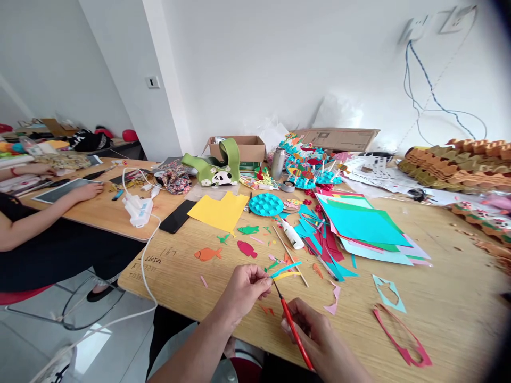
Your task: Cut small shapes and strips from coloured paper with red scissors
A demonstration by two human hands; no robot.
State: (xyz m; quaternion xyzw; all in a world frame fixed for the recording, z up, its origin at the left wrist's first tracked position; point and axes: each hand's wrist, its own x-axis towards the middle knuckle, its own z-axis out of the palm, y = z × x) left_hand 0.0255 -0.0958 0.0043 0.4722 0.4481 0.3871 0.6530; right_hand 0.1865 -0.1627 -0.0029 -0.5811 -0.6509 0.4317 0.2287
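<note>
My left hand (248, 287) pinches the ends of a blue paper strip (289, 268) and a yellow paper strip (291, 274), which fan out to the right above the table. In my right hand (313, 331) is a slim red-handled tool (294, 329) with a thin dark tip; its exact kind does not show. That tip reaches up to the left fingertips, by the strips. Beyond my hands lie an orange paper fish (208, 254), a crimson paper fish (246, 249) and a green paper fish (248, 230). A wooden stick (285, 246) lies behind the strips.
A white glue bottle (293, 234), a blue round dimpled piece (265, 204) and yellow paper (217, 210) lie farther back. Stacked coloured sheets (363, 223) are on the right, near paper offcuts (403, 340). A white cable (144, 271) hangs over the left edge. Another person's hand (90, 190) rests at left.
</note>
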